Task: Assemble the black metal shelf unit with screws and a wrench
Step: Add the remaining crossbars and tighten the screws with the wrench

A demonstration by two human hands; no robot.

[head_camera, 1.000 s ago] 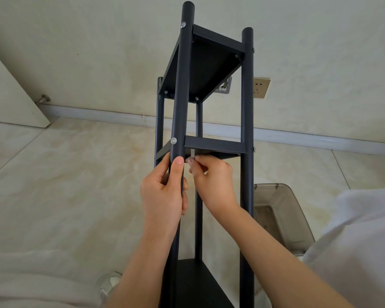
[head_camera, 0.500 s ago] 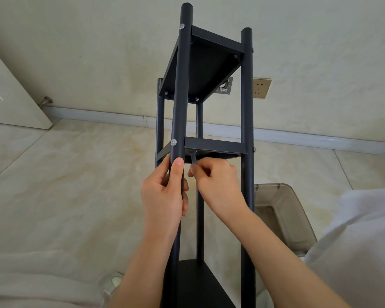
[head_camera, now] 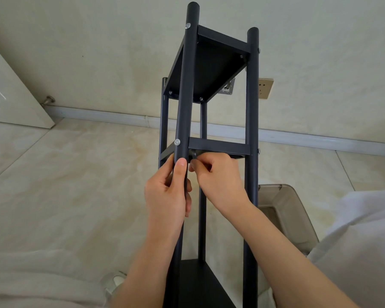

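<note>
Tall black metal shelf unit upright on beige tiled floor, left hand fingers wrapped round front post, right hand pinching small dark wrench under middle shelf, translucent brown plastic bin just right, contents unclear

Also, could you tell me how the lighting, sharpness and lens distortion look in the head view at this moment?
Head view: soft, even daylight, no glare; the left hand and right hand are sharp; the wrench sits dark under the middle shelf, hard to make out; wide-angle distortion bows the baseboard and tilts the black posts.
</note>
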